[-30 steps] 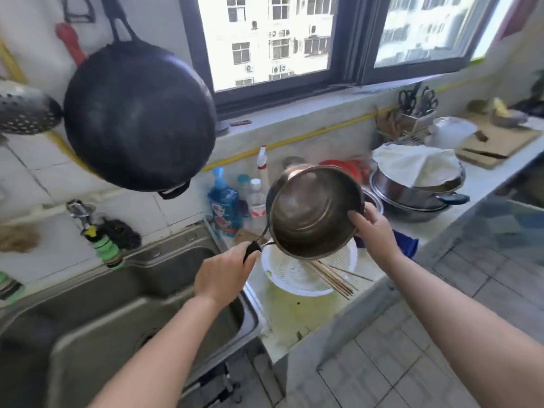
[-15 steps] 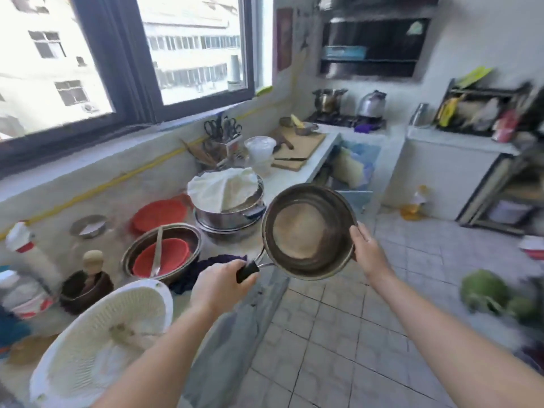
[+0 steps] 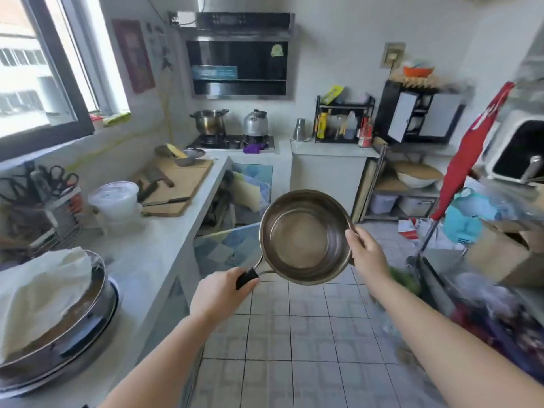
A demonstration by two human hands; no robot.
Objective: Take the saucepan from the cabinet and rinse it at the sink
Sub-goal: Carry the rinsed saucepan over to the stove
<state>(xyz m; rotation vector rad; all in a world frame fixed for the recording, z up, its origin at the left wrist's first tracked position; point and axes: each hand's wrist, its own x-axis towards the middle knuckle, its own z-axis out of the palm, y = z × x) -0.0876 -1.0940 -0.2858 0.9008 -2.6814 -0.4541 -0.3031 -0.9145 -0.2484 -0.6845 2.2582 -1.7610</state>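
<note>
A steel saucepan (image 3: 303,237) with a black handle hangs in front of me over the tiled floor, its empty inside tilted toward me. My left hand (image 3: 219,294) grips the black handle at the lower left. My right hand (image 3: 366,254) holds the pan's right rim, thumb over the edge. The sink is out of view. An open cabinet (image 3: 235,198) under the counter shows ahead, beyond the pan.
A grey counter (image 3: 164,228) runs along the left with a cloth-covered steel pot (image 3: 53,307), a white tub (image 3: 113,198) and a cutting board (image 3: 176,184). A stove with pot and kettle (image 3: 256,123) stands at the back. Clutter, boxes and a red umbrella (image 3: 468,154) crowd the right.
My view has swung right, away from the sink toward the stove end of the kitchen. Both hands keep hold of the saucepan, which is now over the floor rather than the counter.
</note>
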